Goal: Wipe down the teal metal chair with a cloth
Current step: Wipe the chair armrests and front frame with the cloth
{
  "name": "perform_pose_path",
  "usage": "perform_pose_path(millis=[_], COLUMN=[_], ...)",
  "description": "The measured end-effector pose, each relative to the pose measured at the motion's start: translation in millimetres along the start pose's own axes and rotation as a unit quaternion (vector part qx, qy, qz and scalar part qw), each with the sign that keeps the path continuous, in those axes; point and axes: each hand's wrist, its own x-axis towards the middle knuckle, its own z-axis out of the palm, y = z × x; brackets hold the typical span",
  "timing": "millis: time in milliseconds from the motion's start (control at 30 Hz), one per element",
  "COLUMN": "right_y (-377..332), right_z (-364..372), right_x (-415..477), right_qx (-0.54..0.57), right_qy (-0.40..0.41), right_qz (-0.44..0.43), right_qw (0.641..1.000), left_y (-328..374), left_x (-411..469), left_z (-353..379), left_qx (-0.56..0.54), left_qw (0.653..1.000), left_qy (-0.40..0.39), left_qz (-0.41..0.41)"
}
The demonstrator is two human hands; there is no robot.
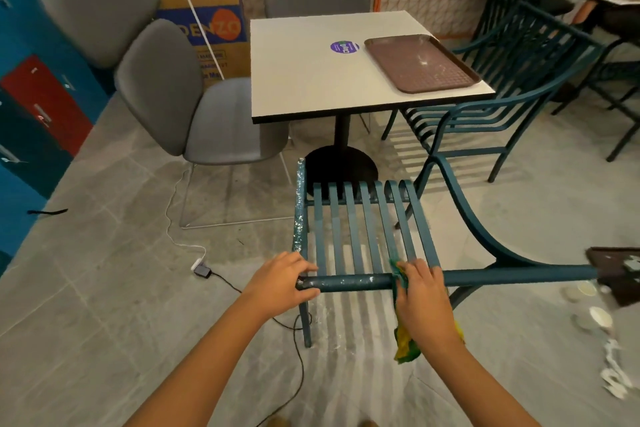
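Right hand (420,291) is pressing the cloth (405,341) onto the top rail (349,282) of the chair (353,225), which is standing near of the bench (304,80), fingers (415,269) curled over both; left hand (280,279) is gripping the rail's left end. Advisable: firm leftward strokes across the white specks (372,278).

Single head view, looking forward and down, close over chair (360,239).

White table (311,87), centre frame: brown tray (420,64), purple sticker (344,46). Grey tiled floor (104,305): teal chair (349,282) lower centre, black adapter (202,270) lower left.
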Motion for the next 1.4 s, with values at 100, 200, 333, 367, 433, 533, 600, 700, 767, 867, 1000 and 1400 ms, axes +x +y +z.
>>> perform_pose_path(millis=[100, 200, 333, 367, 433, 533, 600, 700, 767, 867, 1000, 1400], right_y=[-11, -17, -32, -37, -48, -52, -48, -38, -27, -17, -19, -31], right_z=[6, 8, 14, 17, 24, 26, 16, -6, -13, -11, -8, -10], right_x=[-6, -7, -10, -12, -16, -16, -13, -8, -3, 4, 10, 28], right_qx=[-0.008, 0.009, 0.024, 0.03, 0.041, 0.064, 0.097, 0.123, 0.101, 0.046, -0.019, 0.06], right_qy=[0.002, 0.01, 0.029, 0.036, 0.043, 0.041, 0.031, 0.039, 0.046, 0.021, -0.004, -0.108], right_qz=[0.039, 0.075, 0.091, 0.087, 0.077, 0.061, 0.07, 0.119, 0.134, 0.135, 0.105, 0.06], right_qw=[0.999, 0.997, 0.995, 0.995, 0.995, 0.995, 0.992, 0.984, 0.985, 0.99, 0.994, 0.991], left_y=[-18, -28, -30, -31, -32, -33, -33, -31, -30, -30, -29, -25], left_x=[-1, 0, 1, 1, 2, 3, 3, 3, 2, 1, -1, -3], left_z=[-3, -3, -1, -1, 0, 0, 0, 0, 0, 2, 4, 4], left_qx=[-0.01, -0.036, -0.051, -0.052, -0.053, -0.058, -0.063, -0.062, -0.064, -0.069, -0.067, -0.049], left_qw=[1.0, 0.998, 0.996, 0.996, 0.995, 0.995, 0.994, 0.995, 0.995, 0.995, 0.996, 0.998], left_qy=[-0.016, -0.023, -0.011, -0.008, -0.004, -0.006, -0.008, -0.009, -0.006, 0.0, 0.011, 0.005], left_qz=[0.023, 0.045, 0.072, 0.077, 0.081, 0.086, 0.086, 0.081, 0.077, 0.069, 0.059, 0.032])
